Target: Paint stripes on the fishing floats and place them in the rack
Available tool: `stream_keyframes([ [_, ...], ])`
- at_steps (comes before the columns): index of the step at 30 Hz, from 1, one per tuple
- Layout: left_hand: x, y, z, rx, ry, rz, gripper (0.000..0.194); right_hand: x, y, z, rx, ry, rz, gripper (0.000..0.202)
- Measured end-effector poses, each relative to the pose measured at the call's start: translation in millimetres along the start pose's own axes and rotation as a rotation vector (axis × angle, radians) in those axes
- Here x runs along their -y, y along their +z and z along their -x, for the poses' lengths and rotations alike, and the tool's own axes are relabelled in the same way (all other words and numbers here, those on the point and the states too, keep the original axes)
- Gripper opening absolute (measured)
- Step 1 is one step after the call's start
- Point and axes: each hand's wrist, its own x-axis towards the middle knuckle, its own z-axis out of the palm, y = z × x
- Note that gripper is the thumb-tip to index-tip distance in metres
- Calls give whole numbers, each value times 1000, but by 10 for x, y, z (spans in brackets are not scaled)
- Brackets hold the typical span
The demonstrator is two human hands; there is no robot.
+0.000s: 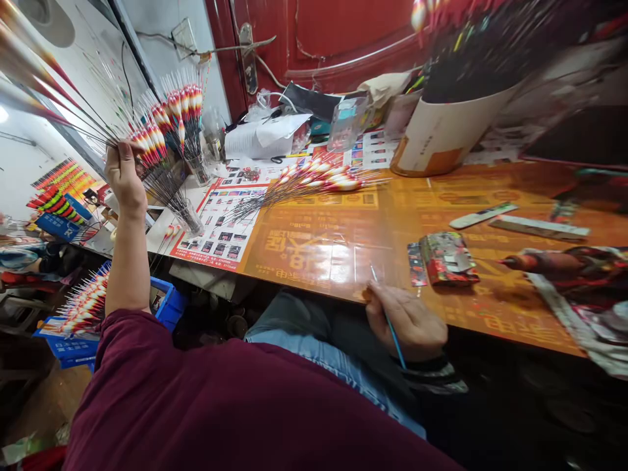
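Raised at the upper left, my left hand (125, 173) is closed around the thin dark stems of several red, yellow and white floats (46, 69), whose bodies fan out to the upper left. Just beside it, more floats (150, 142) stand in a clear glass (186, 217). My right hand (407, 320) rests at the table's front edge, its fingers pinching a thin blue brush (394, 337) with the tip pointing up. A loose bundle of similar floats (318, 176) lies on the table.
A wide white container (451, 127) full of dark sticks stands at the back right. A patterned box (449, 258), flat strips (483, 216) and a stained tool (544, 263) lie on the right. Papers (267, 136) lie at the back. Blue crates (167, 304) stand lower left.
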Motion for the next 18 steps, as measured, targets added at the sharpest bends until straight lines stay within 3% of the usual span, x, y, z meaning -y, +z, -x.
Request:
stream_keyframes([
  [2, 52, -42, 7, -78, 30, -16, 54, 2, -2, -8, 0, -4, 3, 39],
  [11, 455, -146, 311, 80, -29, -296, 55, 0, -4, 5, 17, 14, -22, 32],
  [18, 699, -2, 317, 205, -304, -359, 55, -12, -1, 50, 44, 30, -28, 32],
])
